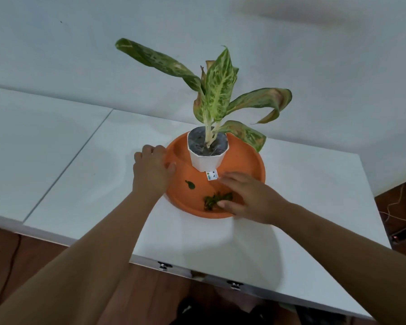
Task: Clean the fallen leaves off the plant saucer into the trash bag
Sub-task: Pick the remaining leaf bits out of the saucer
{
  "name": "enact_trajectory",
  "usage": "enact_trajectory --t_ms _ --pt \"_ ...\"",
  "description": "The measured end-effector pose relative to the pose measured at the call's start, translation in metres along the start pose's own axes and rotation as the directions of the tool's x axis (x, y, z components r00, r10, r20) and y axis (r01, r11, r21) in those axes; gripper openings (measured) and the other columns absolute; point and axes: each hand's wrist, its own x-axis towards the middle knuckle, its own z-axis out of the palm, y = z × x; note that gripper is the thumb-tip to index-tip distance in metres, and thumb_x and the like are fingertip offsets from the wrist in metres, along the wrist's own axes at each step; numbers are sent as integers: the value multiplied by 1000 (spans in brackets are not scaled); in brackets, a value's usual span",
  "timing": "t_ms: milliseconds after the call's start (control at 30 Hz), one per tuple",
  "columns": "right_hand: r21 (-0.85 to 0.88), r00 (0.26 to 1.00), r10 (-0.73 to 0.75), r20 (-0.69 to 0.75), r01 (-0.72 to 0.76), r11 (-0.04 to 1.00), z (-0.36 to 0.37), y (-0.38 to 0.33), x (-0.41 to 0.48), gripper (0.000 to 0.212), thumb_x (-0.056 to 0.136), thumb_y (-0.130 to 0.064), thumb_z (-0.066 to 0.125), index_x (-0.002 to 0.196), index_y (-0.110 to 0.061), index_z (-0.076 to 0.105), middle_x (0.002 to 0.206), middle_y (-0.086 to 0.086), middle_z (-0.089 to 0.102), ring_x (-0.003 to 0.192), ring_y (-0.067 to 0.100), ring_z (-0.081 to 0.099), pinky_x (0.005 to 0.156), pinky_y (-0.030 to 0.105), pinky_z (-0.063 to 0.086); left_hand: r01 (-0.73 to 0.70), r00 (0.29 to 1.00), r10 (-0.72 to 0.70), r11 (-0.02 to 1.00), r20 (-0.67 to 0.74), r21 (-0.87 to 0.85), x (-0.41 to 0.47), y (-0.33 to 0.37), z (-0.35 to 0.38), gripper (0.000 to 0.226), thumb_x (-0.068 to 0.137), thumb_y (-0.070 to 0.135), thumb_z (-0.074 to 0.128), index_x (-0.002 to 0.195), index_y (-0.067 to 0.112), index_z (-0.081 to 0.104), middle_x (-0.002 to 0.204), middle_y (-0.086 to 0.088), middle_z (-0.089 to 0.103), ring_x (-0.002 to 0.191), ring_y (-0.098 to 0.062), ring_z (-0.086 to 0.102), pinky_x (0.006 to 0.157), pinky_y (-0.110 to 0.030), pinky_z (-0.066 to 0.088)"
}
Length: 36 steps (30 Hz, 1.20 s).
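Observation:
An orange plant saucer (249, 165) rests on the white table. A white pot (206, 160) with a variegated green plant (218, 90) stands in its far half. One small dark leaf (190, 184) lies alone on the saucer floor. A clump of green leaf bits (215, 200) sits near the front rim. My left hand (151, 171) grips the saucer's left rim, thumb inside. My right hand (249, 198) lies over the saucer's front right, fingers spread and thumb touching the clump. No trash bag is in view.
The white table (220, 242) has metal latches on its front edge and a seam to a second tabletop (33, 141) on the left. A white wall is behind. Cables and a power strip (403, 233) lie on the wooden floor at right.

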Motion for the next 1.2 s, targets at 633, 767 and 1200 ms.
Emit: enact_trajectory --t_ms 633,767,1200 --pt "141 968 131 213 -163 977 -4 0 23 44 83 -32 70 125 -32 60 111 4 45 107 22 45 89 32 43 -278 833 269 959 484 -53 -45 45 23 54 77 40 81 126 23 65 110 0 45 102 -14 43 84 -24 34" --pt "183 990 55 133 -79 980 2 -1 22 27 84 -10 67 109 -18 70 83 -15 40 88 11 45 63 8 30 -223 867 264 964 423 -145 -42 42 25 18 80 11 78 97 11 75 98 -5 65 88 -15 60 74 -20 43" --pt "141 968 180 173 -205 969 -1 -7 27 46 73 -41 78 114 -24 64 109 1 45 100 20 51 83 31 46 -228 886 182 972 427 59 -35 38 25 46 74 39 80 115 26 64 113 -4 49 117 -28 47 103 -42 43"
